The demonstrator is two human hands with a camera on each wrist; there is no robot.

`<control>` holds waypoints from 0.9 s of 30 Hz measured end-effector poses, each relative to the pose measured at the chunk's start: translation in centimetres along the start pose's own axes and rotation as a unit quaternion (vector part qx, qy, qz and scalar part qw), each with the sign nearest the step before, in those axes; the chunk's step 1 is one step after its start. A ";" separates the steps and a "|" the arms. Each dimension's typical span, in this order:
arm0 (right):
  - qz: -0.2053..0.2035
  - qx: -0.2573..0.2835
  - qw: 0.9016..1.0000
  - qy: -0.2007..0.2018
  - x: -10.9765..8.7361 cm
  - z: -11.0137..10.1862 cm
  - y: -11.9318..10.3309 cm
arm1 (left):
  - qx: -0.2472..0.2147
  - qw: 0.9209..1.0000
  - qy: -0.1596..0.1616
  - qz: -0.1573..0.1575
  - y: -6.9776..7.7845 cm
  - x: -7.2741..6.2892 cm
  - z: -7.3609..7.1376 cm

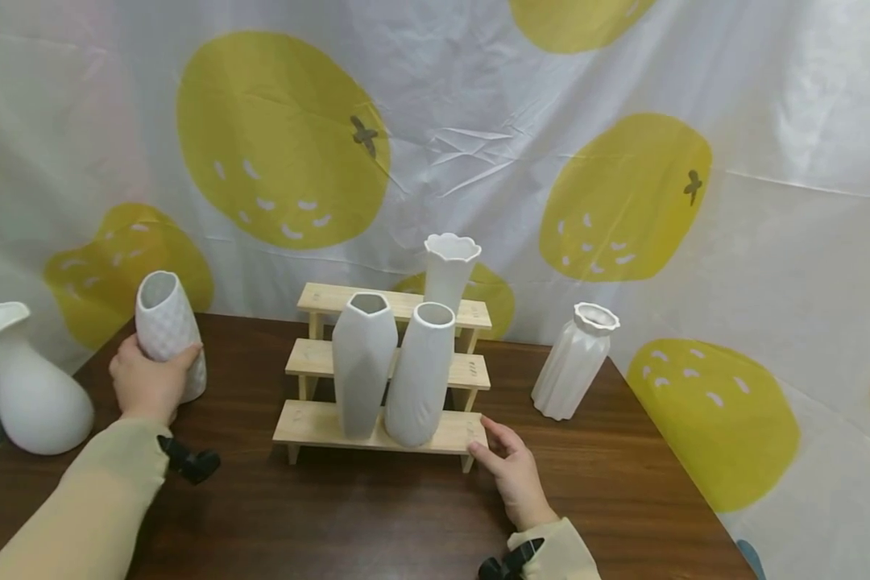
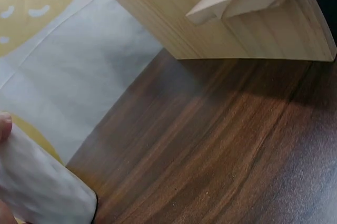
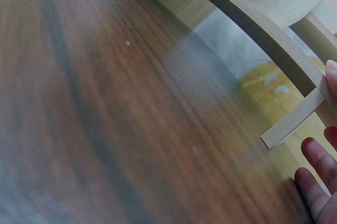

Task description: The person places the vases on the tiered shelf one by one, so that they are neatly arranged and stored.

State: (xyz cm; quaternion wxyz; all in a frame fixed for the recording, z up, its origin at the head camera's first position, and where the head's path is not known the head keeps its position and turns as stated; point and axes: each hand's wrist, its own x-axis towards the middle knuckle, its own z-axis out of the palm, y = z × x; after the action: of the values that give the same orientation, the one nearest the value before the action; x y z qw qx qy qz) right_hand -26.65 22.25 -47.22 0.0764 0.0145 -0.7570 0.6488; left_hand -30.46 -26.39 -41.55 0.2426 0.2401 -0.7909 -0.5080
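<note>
The left hand [image 1: 145, 383] grips the quilted vase [image 1: 165, 321] left of the stand [image 1: 313, 357] while the right hand [image 1: 516, 477] pinches its lowest shelf [image 1: 453, 432], seemingly a grasp-and-steady step whose next move likely calls for a firm, upright hold.

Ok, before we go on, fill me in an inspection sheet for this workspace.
Surface: dark wood-grain table.
Job's things: three-tier wooden stand; angular vase and round-mouthed vase on its bottom tier; scalloped vase behind them, base hidden; ribbed vase right of the stand; textured vase to its left; bulbous vase farthest left.
Clutter: nothing seen.
Grippers: left hand grips the textured vase; right hand holds the bottom tier's right end; black device on each wrist.
Cables: nothing seen.
Surroundings: pale curtain with yellow fruit print behind the table.
</note>
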 end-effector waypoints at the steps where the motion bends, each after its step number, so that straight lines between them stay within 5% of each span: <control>1: -0.001 0.001 1.000 0.000 0.0 0.0 0.0 | 0.003 1.000 0.002 0.003 -0.1 0.0 -0.1; 12: -0.003 0.007 1.000 -0.004 0.1 0.1 0.0 | 0.008 0.998 -0.047 0.046 1.2 -0.6 -0.7; 27: 0.001 0.007 1.000 -0.002 0.1 0.1 0.0 | -0.024 0.983 -0.145 0.111 8.0 -3.3 -1.6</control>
State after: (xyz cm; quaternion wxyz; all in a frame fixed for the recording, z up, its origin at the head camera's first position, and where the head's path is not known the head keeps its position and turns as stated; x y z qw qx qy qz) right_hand -26.72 22.11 -47.19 0.0740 0.0153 -0.7527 0.6540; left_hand -27.99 -22.50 -34.04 0.1856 0.0691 -0.8271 -0.5260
